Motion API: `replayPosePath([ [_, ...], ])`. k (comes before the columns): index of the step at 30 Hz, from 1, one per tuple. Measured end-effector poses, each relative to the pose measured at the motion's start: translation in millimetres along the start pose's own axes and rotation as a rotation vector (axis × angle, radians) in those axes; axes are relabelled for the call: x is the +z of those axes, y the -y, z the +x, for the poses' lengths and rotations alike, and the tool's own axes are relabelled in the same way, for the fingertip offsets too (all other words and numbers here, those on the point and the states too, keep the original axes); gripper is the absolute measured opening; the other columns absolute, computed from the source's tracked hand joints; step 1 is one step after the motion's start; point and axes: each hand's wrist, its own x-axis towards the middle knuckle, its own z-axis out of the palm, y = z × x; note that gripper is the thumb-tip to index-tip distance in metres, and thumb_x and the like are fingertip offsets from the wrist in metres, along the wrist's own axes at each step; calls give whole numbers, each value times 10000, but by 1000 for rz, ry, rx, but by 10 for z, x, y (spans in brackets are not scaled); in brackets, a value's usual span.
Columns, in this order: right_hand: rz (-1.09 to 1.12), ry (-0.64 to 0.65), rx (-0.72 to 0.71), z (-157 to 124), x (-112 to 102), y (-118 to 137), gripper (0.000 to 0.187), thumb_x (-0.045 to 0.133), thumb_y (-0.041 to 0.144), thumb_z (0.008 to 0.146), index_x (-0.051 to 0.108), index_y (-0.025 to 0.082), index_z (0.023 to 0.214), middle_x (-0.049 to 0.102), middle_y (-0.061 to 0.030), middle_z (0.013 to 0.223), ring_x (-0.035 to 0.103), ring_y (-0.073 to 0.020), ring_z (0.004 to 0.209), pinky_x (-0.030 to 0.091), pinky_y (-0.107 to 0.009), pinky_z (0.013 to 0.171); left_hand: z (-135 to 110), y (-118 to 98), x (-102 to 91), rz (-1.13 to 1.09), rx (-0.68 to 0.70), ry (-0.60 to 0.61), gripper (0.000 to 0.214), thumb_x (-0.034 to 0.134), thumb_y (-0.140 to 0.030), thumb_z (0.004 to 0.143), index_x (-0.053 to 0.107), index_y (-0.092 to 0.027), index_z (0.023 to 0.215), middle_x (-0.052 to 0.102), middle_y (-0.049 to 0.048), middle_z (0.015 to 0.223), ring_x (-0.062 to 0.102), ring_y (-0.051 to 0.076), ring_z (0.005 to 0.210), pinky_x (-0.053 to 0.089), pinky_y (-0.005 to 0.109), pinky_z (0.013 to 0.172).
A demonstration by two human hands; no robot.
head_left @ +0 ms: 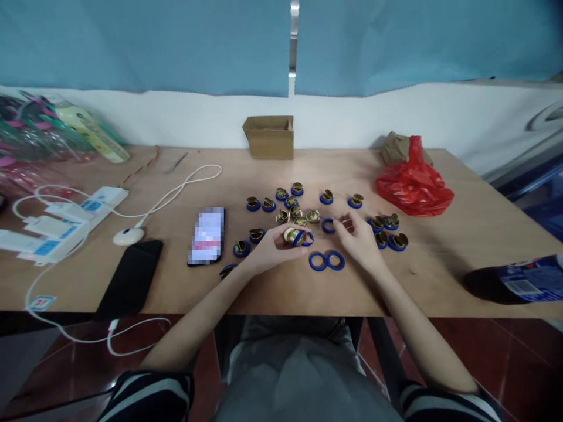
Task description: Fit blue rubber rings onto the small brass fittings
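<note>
My left hand (268, 246) is curled round a small brass cup with a blue ring (295, 237) on it, held just above the wooden table (308, 287). My right hand (358, 237) reaches toward a loose blue ring (328, 225), thumb and forefinger pinched close together near it; what lies between them I cannot make out. Two loose blue rings (326, 261) lie side by side in front of both hands. Several brass cups fitted with blue rings (290, 202) are scattered beyond the hands, and more (390, 233) sit to the right.
A red plastic bag (413, 184) lies at the right, a small cardboard box (269, 136) at the back. Two phones (206, 235) (132, 275), power strips (65, 220) and white cables lie on the left. A dark bottle (514, 280) rests at the right edge.
</note>
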Motion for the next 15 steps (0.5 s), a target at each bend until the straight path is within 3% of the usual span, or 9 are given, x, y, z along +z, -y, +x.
replayPosePath([
  [4,-377,140,-138,-33,43,-155,258,589,269,869,630,167,1103,634,-170,1129,612,-337,1069,509,-474,932,-15,-15,18,96,-23,113,373,825,-372,733,680,-151,997,676,39,878,624,166,820,487,271,756],
  [9,-513,226,-140,-49,105,-239,481,589,296,903,538,114,1345,601,-211,1188,584,-373,1119,493,-508,990,-37,2,39,391,-2,203,310,753,-417,804,695,-140,931,506,-38,695,426,94,624,329,227,576],
  [15,-567,203,-125,34,134,-288,295,562,316,931,637,127,1144,593,-199,1096,578,-362,1066,493,-489,973,-51,2,78,615,24,213,382,777,-484,792,727,-170,1003,530,-42,675,438,103,609,327,235,556],
])
